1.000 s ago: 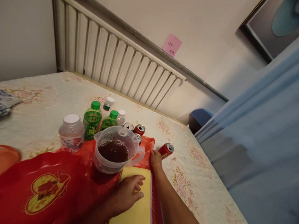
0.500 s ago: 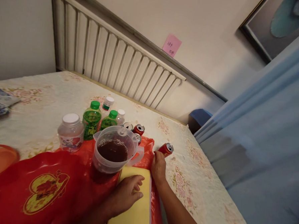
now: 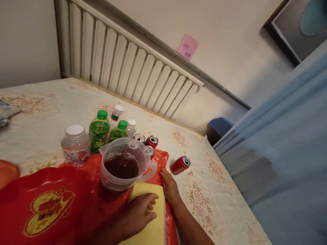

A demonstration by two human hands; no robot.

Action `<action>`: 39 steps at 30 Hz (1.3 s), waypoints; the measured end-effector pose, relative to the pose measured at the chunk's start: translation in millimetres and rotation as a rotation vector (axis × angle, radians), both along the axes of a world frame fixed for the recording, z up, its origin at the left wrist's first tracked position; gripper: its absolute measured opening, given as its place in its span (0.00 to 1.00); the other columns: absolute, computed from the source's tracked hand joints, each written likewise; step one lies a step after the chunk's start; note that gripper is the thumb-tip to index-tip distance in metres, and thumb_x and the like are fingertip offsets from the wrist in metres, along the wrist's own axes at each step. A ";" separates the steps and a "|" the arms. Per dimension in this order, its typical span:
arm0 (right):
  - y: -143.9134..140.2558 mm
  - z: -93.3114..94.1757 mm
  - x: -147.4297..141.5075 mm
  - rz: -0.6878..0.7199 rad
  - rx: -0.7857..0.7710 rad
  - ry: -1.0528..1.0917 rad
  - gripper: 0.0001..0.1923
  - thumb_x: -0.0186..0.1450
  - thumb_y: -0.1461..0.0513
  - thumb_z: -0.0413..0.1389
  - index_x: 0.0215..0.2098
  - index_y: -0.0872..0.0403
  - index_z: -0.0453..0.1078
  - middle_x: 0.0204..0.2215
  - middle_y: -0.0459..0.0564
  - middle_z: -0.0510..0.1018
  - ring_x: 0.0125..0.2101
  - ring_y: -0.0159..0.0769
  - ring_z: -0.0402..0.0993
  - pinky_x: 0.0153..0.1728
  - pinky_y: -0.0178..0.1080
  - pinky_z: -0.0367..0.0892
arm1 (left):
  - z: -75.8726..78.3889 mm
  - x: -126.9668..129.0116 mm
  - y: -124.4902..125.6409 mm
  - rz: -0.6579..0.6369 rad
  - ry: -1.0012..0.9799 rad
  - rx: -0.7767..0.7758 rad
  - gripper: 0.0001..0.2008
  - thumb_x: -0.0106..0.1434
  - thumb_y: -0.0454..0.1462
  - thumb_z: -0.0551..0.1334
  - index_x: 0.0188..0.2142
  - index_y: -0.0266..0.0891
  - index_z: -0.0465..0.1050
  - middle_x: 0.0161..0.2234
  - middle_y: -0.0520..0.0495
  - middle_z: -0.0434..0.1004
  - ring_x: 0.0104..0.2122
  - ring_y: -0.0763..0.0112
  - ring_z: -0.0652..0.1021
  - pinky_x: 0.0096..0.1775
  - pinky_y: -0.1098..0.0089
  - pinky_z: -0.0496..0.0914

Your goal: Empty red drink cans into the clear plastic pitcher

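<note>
A red, silver-topped can (image 3: pixel 180 165) with yellow lettering sat on floral cloth (image 3: pixel 215 220), just beyond the right hand (image 3: pixel 171 188).
That hand was unclasped; the left hand (image 3: pixel 139 213), thumb and fingers apart, was over a yellow pad (image 3: pixel 148 233).

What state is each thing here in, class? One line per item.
Jug: uncovered, partly filled with dark liquid
Big jar: lidded, upright
Green-capped bottles: both closed
White-capped bottles: both closed
Lone red can: looks opened
Grouped cans: at least two look opened
Yellow pad: lying flat
Left hand: empty, fingers slightly bent
Right hand: clear of every can
</note>
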State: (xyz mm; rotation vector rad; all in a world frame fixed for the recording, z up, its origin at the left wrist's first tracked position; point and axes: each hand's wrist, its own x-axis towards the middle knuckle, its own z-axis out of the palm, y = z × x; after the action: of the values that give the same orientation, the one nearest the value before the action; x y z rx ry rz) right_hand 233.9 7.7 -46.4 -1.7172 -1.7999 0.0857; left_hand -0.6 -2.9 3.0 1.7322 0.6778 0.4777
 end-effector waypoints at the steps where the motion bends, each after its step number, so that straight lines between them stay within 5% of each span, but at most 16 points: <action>1: 0.3 0.4 0.1 -0.006 -0.006 -0.002 0.20 0.69 0.65 0.45 0.54 0.54 0.73 0.56 0.56 0.74 0.57 0.39 0.69 0.60 0.47 0.62 | 0.0 0.0 0.0 -0.002 0.002 0.004 0.26 0.54 0.33 0.58 0.53 0.36 0.69 0.46 0.42 0.76 0.44 0.63 0.76 0.49 0.64 0.70; 9: 16.5 22.9 -17.0 -0.063 -0.007 -0.053 0.17 0.68 0.66 0.45 0.46 0.55 0.75 0.44 0.55 0.80 0.47 0.39 0.75 0.53 0.43 0.68 | -2.0 0.8 0.5 0.000 0.016 0.004 0.26 0.54 0.32 0.58 0.54 0.37 0.69 0.47 0.42 0.76 0.45 0.63 0.76 0.50 0.64 0.69; 15: 44.9 15.0 -22.3 -0.019 -0.039 -0.152 0.23 0.68 0.62 0.49 0.60 0.59 0.66 0.61 0.61 0.68 0.62 0.45 0.61 0.62 0.50 0.58 | 1.4 -3.0 -1.6 -0.014 0.042 0.000 0.27 0.54 0.32 0.58 0.55 0.37 0.68 0.48 0.42 0.76 0.46 0.63 0.75 0.51 0.65 0.69; 20: 63.6 -0.3 -10.2 -0.066 -0.105 -0.223 0.29 0.68 0.56 0.50 0.63 0.66 0.61 0.64 0.68 0.61 0.66 0.53 0.53 0.64 0.58 0.53 | 6.4 -3.7 -3.3 -0.034 0.087 0.017 0.27 0.54 0.32 0.58 0.54 0.38 0.68 0.49 0.44 0.75 0.47 0.63 0.75 0.53 0.65 0.67; 26: 74.9 -1.0 -10.1 -0.143 -0.153 -0.297 0.32 0.69 0.54 0.49 0.64 0.70 0.58 0.65 0.71 0.58 0.66 0.54 0.51 0.65 0.55 0.50 | 4.3 -2.4 -3.3 -0.037 0.124 0.055 0.26 0.54 0.31 0.58 0.54 0.40 0.68 0.48 0.45 0.75 0.47 0.64 0.74 0.53 0.65 0.67; 32: 81.9 2.3 -10.5 -0.179 -0.188 -0.343 0.34 0.70 0.52 0.48 0.65 0.70 0.57 0.66 0.69 0.57 0.66 0.53 0.51 0.66 0.51 0.48 | -8.0 -2.0 -5.7 -0.028 0.096 0.153 0.24 0.55 0.30 0.57 0.52 0.43 0.68 0.47 0.48 0.75 0.46 0.67 0.75 0.51 0.68 0.68; 39: 90.8 2.0 -8.1 -0.205 -0.197 -0.365 0.35 0.71 0.50 0.46 0.65 0.69 0.56 0.65 0.67 0.58 0.67 0.50 0.50 0.67 0.49 0.47 | -39.7 0.6 -9.0 -0.011 0.083 0.267 0.25 0.58 0.29 0.57 0.55 0.46 0.65 0.53 0.46 0.72 0.48 0.66 0.75 0.54 0.66 0.68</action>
State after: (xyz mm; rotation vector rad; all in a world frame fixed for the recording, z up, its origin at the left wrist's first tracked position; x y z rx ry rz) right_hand 225.9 98.5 -44.4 -2.1608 -1.9060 -0.1516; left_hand 0.0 -11.9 -36.7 2.0145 0.6873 0.5092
